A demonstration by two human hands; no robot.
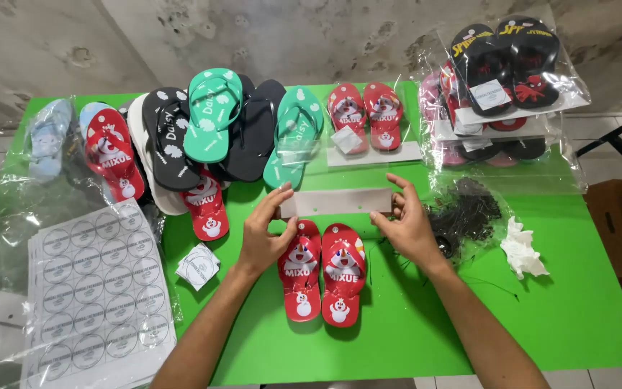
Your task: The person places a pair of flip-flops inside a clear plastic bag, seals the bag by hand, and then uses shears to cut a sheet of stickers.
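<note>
A pair of small red flip-flops [323, 277] with a cartoon print lies side by side on the green table [541, 302], toes pointing away from me. Just above their toes I hold a white cardboard strip [336, 202] flat and level. My left hand [266, 232] pinches its left end, and my right hand [404, 223] pinches its right end. The strip has small holes along it.
Loose flip-flops in red, black, green and blue [203, 133] lie along the back. Bagged pairs [365, 119] and a stack of bagged sandals [502, 79] sit at back right. A round-sticker sheet [95, 288] lies left; black ties [466, 212] and crumpled paper [521, 248] lie right.
</note>
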